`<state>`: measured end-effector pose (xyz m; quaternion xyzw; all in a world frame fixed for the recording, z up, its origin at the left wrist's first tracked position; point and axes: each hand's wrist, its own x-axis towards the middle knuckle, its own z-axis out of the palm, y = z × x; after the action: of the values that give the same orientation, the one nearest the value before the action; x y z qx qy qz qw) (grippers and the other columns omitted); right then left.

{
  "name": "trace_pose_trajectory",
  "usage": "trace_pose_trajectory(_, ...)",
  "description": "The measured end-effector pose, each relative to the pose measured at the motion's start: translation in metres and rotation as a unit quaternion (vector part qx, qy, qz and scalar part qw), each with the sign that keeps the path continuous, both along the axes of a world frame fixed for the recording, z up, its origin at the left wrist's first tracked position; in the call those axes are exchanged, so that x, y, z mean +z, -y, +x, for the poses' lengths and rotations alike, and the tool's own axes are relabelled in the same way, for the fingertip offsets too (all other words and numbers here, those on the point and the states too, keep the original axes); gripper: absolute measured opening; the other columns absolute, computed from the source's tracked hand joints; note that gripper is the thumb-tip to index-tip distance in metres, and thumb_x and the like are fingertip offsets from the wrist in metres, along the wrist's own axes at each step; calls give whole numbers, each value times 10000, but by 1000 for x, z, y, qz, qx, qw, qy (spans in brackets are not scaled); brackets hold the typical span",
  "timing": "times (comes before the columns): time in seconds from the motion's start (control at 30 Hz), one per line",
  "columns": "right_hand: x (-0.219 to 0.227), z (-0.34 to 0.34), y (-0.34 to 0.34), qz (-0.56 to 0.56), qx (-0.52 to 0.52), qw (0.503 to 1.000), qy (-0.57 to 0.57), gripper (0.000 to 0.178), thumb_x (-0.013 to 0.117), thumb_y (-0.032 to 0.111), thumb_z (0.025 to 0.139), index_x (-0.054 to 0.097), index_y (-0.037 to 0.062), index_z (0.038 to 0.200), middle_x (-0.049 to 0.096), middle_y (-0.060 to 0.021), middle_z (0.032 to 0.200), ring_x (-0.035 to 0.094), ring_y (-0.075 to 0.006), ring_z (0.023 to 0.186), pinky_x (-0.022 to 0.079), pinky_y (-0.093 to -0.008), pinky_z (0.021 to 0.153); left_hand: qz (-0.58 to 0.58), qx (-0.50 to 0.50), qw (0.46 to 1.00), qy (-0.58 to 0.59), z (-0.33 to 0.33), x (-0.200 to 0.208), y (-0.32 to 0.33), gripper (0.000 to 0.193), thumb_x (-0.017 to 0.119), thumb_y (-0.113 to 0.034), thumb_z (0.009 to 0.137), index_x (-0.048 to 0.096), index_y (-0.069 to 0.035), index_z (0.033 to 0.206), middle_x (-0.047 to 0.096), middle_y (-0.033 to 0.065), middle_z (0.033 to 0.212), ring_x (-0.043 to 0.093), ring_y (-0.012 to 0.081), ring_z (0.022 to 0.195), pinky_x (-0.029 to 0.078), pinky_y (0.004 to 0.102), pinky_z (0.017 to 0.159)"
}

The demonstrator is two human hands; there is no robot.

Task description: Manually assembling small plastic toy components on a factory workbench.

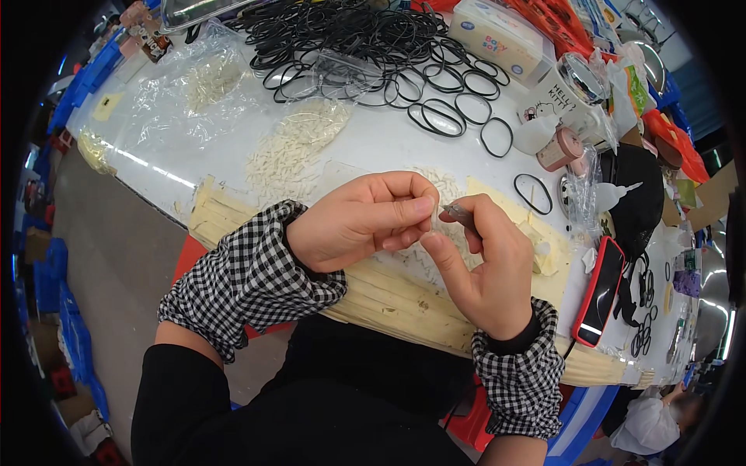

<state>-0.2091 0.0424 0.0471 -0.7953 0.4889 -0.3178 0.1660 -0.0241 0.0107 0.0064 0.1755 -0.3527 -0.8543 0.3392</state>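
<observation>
My left hand (pixel 361 217) is closed in a pinch, thumb against forefinger, on a small pale piece (pixel 434 220) that is mostly hidden by the fingertips. Facing it, my right hand (pixel 497 260) grips a short grey metal tool (pixel 461 217), whose pointed end is close to the left fingertips. I cannot tell what kind of tool it is. Below the hands lie scattered small white pieces (pixel 423 260). A larger heap of similar white pieces (pixel 291 151) spills from a clear plastic bag beyond my left hand.
Black rubber bands (pixel 350 35) are piled at the back, with one loose band (pixel 533 194) nearer. Yellowish tape (pixel 404 299) covers the table's front edge. At right are a red-cased phone (pixel 600 291), a white cup (pixel 548 101) and a tissue pack (pixel 497 39).
</observation>
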Motion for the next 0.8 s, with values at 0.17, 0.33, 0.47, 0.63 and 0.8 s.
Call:
trace_pose_trajectory(0.17, -1, -2, 0, -29, -18, 997, -75, 333, 697, 329, 823, 529, 53, 746, 572, -62, 651, 539, -229, 524, 405, -329, 459, -13, -30, 999, -25, 3, -2, 2, 147, 485, -184, 988, 512, -40, 982, 515, -1, 848, 394, 58, 655, 337, 174, 587)
trace_pose_trajectory(0.33, 0, -2, -1, -27, -11, 996, -81, 324, 697, 316, 822, 523, 61, 725, 529, -64, 606, 535, -234, 514, 394, -339, 451, -17, -40, 999, -32, 4, 0, 1, 143, 490, -178, 985, 512, -37, 974, 510, 1, 842, 399, 63, 653, 337, 177, 586)
trace_pose_trajectory(0.47, -1, -1, -1, -31, -5, 997, -72, 317, 698, 309, 821, 524, 63, 724, 525, -66, 605, 531, -237, 512, 391, -341, 449, -24, -43, 998, -37, 5, -1, 2, 139, 497, -173, 982, 514, -36, 969, 513, -2, 843, 400, 58, 651, 338, 175, 585)
trace_pose_trajectory(0.63, 0, -1, -2, -21, 1, 997, -74, 308, 692, 302, 830, 527, 63, 728, 516, -66, 595, 524, -239, 502, 386, -343, 443, -24, -41, 999, -25, 6, 0, 1, 145, 502, -179, 981, 517, -35, 972, 510, -7, 829, 408, 51, 656, 337, 171, 581)
trace_pose_trajectory(0.8, 0, -1, -2, -16, 12, 997, -78, 304, 685, 300, 838, 529, 63, 730, 511, -65, 590, 518, -236, 495, 384, -341, 439, -28, -41, 998, -24, 7, 0, 1, 151, 511, -186, 978, 519, -36, 968, 504, -10, 812, 416, 49, 663, 336, 169, 581)
